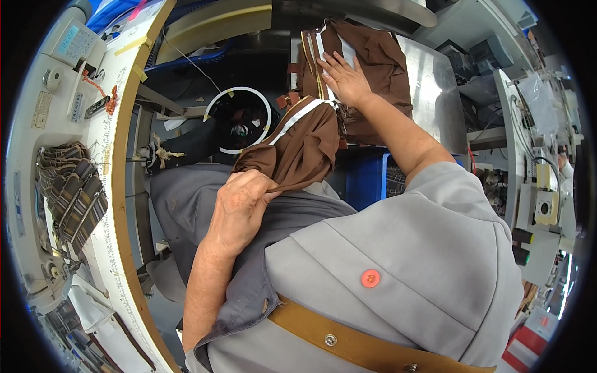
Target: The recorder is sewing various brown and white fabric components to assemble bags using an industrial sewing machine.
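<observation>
A brown garment piece (305, 146) with a white band along its edge hangs over my lap. My left hand (238, 205) pinches its lower near edge. Farther off, a pile of brown garments (379, 68) lies on the metal table, white and yellowish strips showing along its left side. My right hand (344, 78) rests on that pile with its fingers spread, palm down. The held piece reaches up to the pile's near left corner, close below my right hand. Whether it is joined to the pile I cannot tell.
At left, a white sewing machine (59, 81) stands on a table (118, 186) with a wooden edge, striped fabric pieces (74, 189) hanging on it. A round bin (268, 118) with a white rim is beyond my lap. A blue crate (365, 177) sits below the metal table (435, 93).
</observation>
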`<state>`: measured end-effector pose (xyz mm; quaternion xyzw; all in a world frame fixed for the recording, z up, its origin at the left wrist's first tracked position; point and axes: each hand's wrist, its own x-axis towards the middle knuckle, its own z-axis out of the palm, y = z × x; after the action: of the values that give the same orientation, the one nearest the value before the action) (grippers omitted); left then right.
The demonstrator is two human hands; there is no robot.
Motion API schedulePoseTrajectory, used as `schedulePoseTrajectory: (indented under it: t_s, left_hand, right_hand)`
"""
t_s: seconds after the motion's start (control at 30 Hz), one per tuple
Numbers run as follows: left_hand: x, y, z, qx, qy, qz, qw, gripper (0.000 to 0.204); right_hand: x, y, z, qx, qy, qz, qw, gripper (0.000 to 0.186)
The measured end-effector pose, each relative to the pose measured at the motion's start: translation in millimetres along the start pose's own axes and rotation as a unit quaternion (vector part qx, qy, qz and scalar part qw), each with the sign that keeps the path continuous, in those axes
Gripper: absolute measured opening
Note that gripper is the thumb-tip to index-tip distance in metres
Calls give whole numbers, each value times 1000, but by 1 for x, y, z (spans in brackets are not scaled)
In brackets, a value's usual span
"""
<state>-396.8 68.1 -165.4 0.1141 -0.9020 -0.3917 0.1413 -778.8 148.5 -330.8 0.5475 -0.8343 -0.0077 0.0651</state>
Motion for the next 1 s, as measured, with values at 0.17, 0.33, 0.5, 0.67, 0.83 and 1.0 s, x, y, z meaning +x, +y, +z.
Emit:
schedulePoseTrajectory:
  t_s: [0.17, 0.33, 0.5, 0.67, 0.83, 1.0]
  left_hand:
    - [-1, -21, 3, 33, -48, -58, 997, 17]
    - [21, -25, 8, 57, -105, -163, 979, 51]
    - [78, -36, 28, 384, -50, -53, 921, 83]
    - [143, -48, 56, 194, -138, 6, 971, 102]
    - [176, -83, 95, 211, -198, 6, 957, 92]
    - [186, -87, 110, 136, -228, -77, 961, 68]
  right_hand:
    - [-3, -2, 1, 4, 30, -8, 999, 57]
    - [-3, 0, 1, 19, 57, -9, 998, 59]
    - [-2, -2, -2, 26, 73, -18, 997, 62]
    - [-2, -2, -3, 52, 78, -19, 995, 59]
    - [-1, 0, -2, 83, 73, -13, 994, 60]
    - [0, 1, 0, 101, 78, -4, 992, 62]
